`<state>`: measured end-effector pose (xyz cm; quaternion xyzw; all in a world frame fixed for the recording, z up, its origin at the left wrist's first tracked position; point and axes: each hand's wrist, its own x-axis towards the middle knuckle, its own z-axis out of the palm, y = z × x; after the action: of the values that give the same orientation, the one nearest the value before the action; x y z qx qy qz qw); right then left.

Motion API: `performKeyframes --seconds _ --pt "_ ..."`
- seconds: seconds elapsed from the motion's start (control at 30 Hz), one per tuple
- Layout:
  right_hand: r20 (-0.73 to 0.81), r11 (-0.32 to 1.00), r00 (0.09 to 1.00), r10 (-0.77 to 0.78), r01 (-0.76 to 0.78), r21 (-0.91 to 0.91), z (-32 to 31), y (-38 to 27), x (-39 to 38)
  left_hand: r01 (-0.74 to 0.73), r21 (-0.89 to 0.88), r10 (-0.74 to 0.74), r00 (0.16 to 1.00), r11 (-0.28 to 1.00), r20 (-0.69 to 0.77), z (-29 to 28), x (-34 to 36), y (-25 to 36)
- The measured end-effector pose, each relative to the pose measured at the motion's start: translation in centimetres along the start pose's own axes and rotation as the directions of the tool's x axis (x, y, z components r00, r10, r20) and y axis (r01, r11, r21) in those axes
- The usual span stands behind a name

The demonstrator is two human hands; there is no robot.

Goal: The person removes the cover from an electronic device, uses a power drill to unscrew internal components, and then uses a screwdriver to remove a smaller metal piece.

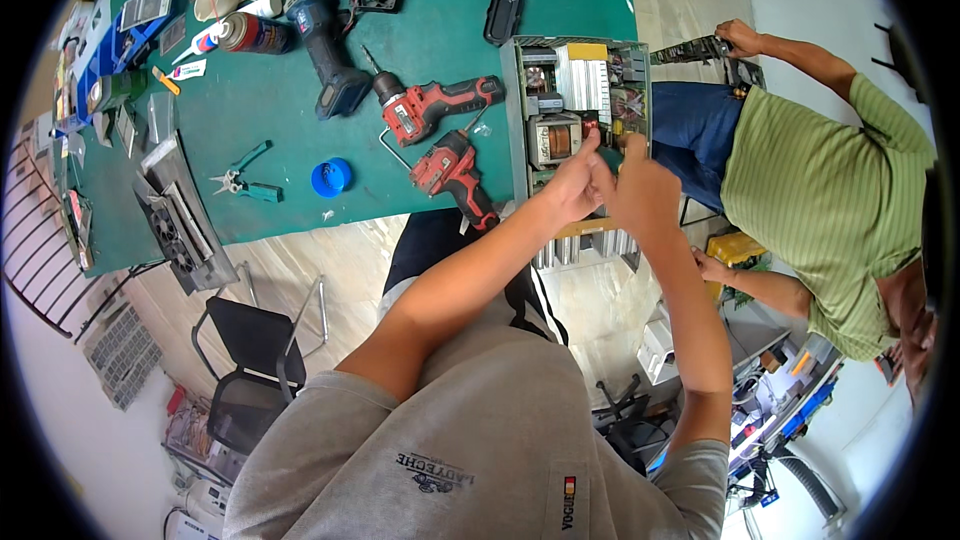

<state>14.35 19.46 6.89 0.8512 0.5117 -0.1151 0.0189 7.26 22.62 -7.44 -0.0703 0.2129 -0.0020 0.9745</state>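
Note:
Both hands are at the near part of an open metal electronics case (512,120) on the bench's right edge. Inside it sit a copper-wound transformer (553,144), a white finned heat sink (583,85) and circuit parts. My left hand (578,185) has its fingers closed beside the transformer, close to a small red part (590,125). My right hand (645,190) is curled shut over the case's right side, against the left. Whatever either hand grips is hidden or too small to name. Two red and black cordless drills (425,110) lie left of the case.
The green bench (300,215) holds an angle grinder (325,45), pliers (245,180), a blue cap (331,177) and a spray can (255,33). At right, a person in a green striped shirt (820,160) holds a dark board (690,50). A black chair (255,340) stands lower left.

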Motion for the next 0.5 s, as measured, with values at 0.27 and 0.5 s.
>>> performKeyframes --seconds 0.27,0.5 --pt "-0.151 0.88 0.868 -0.473 0.455 -0.14 -1.6 1.7 0.9 0.029 -0.073 -0.035 0.997 0.997 -0.073 2.2 0.1 -0.6" --pt "0.201 0.993 0.977 0.065 -0.044 -0.108 -1.6 -0.7 1.0 0.044 -0.191 -0.055 0.997 0.981 -0.052 0.8 1.0 -1.1"
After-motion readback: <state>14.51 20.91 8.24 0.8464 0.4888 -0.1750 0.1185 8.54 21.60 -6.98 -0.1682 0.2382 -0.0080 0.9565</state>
